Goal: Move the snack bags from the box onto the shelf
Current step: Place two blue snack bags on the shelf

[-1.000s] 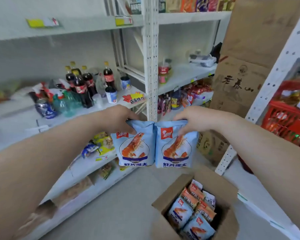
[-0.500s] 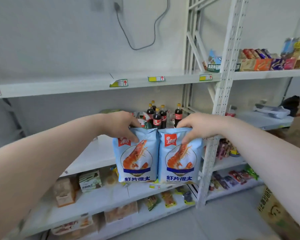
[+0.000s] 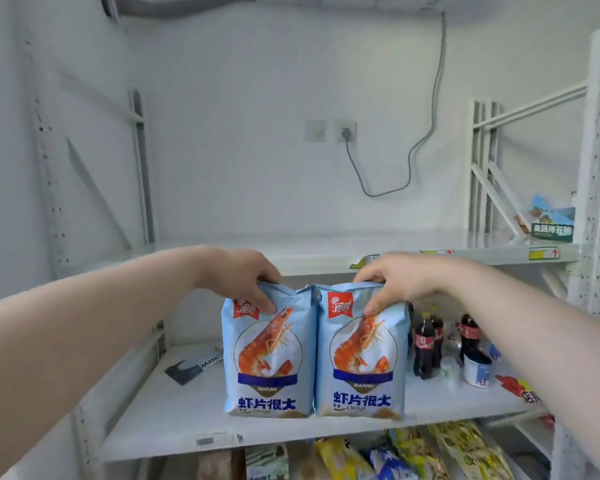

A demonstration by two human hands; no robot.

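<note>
Okay, my left hand [image 3: 243, 275] pinches the left bag [image 3: 269, 358] at its top, and my right hand [image 3: 392, 278] pinches the right bag [image 3: 361, 362]. Bags upright, touching; bottles [image 3: 426, 344] at their 3 o'clock.

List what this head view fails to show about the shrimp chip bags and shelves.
- Whether the left shrimp chip bag and right shrimp chip bag touch the middle shelf: angle hides it.
- Fingers of left hand and right hand: behind the bag tops.
- Yellow snack packets: cut off by bottom edge.
</note>
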